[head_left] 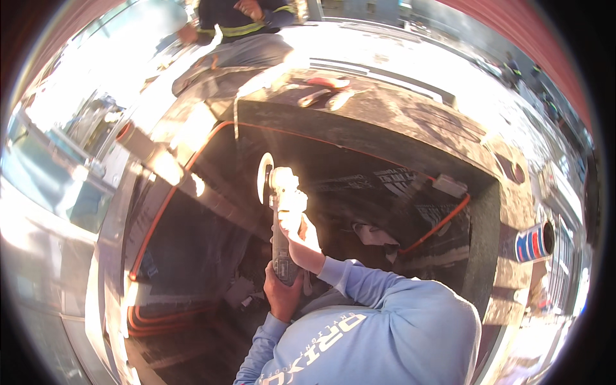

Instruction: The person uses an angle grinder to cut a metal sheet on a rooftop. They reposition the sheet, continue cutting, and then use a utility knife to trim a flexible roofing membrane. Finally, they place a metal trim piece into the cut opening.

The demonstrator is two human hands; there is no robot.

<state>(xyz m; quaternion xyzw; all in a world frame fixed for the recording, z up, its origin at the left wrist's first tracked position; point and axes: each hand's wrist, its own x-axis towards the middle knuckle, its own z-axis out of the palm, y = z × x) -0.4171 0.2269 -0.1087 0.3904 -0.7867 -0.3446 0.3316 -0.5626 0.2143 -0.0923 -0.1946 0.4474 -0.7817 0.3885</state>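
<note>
An angle grinder (280, 247) stands nearly upright in the middle of the view, held in both my hands. My left hand (282, 294) is wrapped round the lower end of its dark body. Higher up, my right hand (303, 239) closes round the grinder near its sunlit head. The pale round disc (265, 178) is at the top left of the tool, apart from any other surface as far as I can see. A brown pipe (221, 208) slopes down behind the grinder from the upper left.
Concrete edges (484, 240) surround the dark pit where I am. An orange cable (157, 215) runs round its walls to a white box (450, 185). On the right ledge lies a striped can (534, 242). Red-and-pale items (328, 92) lie on the far ledge, near another person (240, 38).
</note>
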